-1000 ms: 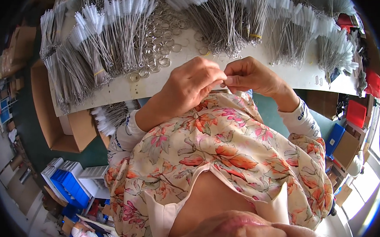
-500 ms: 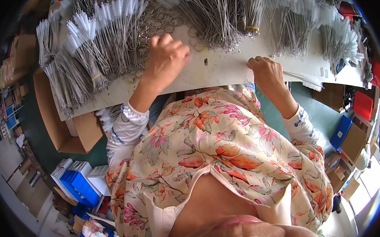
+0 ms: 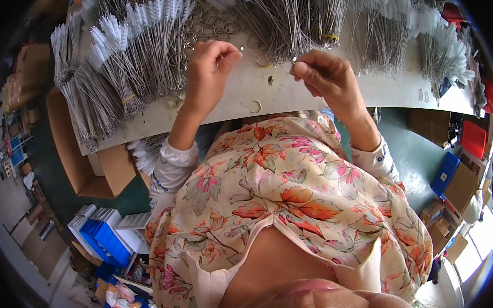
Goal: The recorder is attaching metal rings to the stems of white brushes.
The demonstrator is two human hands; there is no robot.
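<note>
My left hand point(image 3: 207, 65) is raised over the table, its fingers curled and the thumb close to the index finger. What it pinches, if anything, is too small to make out. Opposite it, my right hand point(image 3: 331, 75) pinches a small shiny metal piece point(image 3: 293, 65) between thumb and fingertips. Beyond my left hand lies a spread of loose metal rings point(image 3: 222, 25). A single ring point(image 3: 255, 106) rests near the table's front edge, and a small dark piece point(image 3: 270, 80) lies between my hands.
Bundles of wire-handled brushes with white bristles point(image 3: 153, 15) cover the table's left side. More brush bundles point(image 3: 287, 22) line the back of the white table point(image 3: 372, 93). Below on the left stand a cardboard box point(image 3: 109, 174) and a blue bin point(image 3: 105, 241).
My right hand has turned and moved left, toward the middle; the brush that stuck out to its right no longer shows. My left hand has turned slightly. A ring now lies near the front edge.
</note>
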